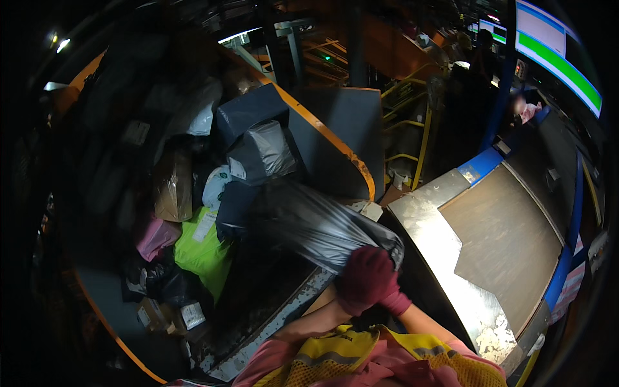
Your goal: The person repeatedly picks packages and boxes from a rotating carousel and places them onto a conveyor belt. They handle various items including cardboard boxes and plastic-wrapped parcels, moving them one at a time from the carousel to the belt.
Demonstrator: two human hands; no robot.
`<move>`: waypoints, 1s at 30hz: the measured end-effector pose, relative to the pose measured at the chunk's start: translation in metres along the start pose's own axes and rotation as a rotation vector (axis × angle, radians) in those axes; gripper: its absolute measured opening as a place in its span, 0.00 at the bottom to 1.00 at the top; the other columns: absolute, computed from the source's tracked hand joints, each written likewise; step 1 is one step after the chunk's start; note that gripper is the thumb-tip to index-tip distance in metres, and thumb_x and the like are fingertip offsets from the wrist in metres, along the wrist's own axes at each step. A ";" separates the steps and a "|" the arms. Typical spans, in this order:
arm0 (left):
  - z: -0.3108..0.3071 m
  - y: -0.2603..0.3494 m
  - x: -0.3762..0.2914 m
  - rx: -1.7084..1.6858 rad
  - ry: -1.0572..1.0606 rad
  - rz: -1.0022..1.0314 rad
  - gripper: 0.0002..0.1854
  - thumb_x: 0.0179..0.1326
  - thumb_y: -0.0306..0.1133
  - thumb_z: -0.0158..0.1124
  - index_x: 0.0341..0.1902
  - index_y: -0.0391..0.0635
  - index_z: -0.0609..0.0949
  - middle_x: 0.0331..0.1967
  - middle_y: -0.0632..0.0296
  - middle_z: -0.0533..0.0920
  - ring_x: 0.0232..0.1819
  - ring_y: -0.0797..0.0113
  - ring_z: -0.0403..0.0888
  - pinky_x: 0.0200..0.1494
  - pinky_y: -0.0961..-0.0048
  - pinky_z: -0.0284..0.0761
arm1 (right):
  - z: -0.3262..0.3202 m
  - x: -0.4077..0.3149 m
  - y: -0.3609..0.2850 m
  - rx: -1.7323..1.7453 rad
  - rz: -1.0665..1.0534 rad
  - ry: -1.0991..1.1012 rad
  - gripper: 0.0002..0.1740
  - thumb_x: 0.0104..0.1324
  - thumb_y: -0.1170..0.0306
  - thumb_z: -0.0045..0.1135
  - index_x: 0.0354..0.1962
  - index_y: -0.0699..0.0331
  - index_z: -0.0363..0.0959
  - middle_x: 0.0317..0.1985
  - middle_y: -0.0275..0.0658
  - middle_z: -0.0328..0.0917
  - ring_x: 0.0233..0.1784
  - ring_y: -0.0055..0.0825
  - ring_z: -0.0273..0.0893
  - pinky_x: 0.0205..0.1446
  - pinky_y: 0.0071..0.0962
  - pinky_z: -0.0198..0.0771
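Both my hands wear dark red gloves and are close together in front of my chest. My left hand (357, 288) and my right hand (392, 290) grip the near end of a large grey plastic mailer bag (319, 222). The bag stretches away, blurred, towards a heap of parcels. Where the gloves overlap, the individual fingers cannot be made out. Around the bag's far end lie a dark box (254, 113), a grey plastic-wrapped parcel (268, 150) and a lime green mailer bag (200, 246) bearing a label.
A metal chute with an orange rim (333, 138) holds the heap. Its worn near edge (275, 324) runs before me. At right is a belt conveyor (503, 242) with a metal side plate (435, 232). Yellow steps (420, 145) and a screen (556, 53) stand beyond.
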State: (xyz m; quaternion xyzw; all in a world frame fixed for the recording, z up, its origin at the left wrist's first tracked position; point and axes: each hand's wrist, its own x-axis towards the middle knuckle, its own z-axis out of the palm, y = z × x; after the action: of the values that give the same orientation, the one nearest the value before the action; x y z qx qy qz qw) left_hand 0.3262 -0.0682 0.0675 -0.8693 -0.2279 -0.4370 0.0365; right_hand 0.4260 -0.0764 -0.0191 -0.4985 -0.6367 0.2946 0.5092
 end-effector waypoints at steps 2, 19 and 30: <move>0.001 0.007 0.007 -0.091 0.030 0.087 0.14 0.51 0.35 0.60 0.40 0.43 0.78 0.46 0.54 0.76 0.52 0.53 0.72 0.59 0.54 0.65 | -0.016 -0.006 0.023 0.186 0.136 0.081 0.49 0.46 0.56 0.68 0.62 0.66 0.54 0.56 0.49 0.62 0.58 0.46 0.62 0.61 0.38 0.61; 0.008 -0.353 0.048 0.797 0.206 -0.449 0.52 0.46 0.67 0.63 0.69 0.46 0.63 0.64 0.41 0.65 0.66 0.40 0.59 0.69 0.44 0.46 | -0.236 -0.105 0.091 0.862 0.180 1.363 0.23 0.60 0.70 0.58 0.53 0.67 0.67 0.50 0.41 0.73 0.54 0.32 0.70 0.61 0.33 0.65; -0.052 -0.415 0.107 0.767 0.173 -0.411 0.07 0.54 0.38 0.63 0.31 0.50 0.81 0.32 0.52 0.80 0.38 0.49 0.79 0.39 0.55 0.73 | -0.330 -0.143 0.063 -0.287 0.672 1.604 0.46 0.59 0.51 0.59 0.70 0.52 0.45 0.59 0.52 0.56 0.60 0.44 0.59 0.59 0.43 0.61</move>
State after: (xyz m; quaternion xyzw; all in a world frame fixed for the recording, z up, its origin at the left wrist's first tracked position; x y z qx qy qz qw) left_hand 0.1644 0.3279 0.1262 -0.6897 -0.5380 -0.3900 0.2876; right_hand 0.7561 -0.2333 -0.0241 -0.7752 0.0621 -0.0930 0.6217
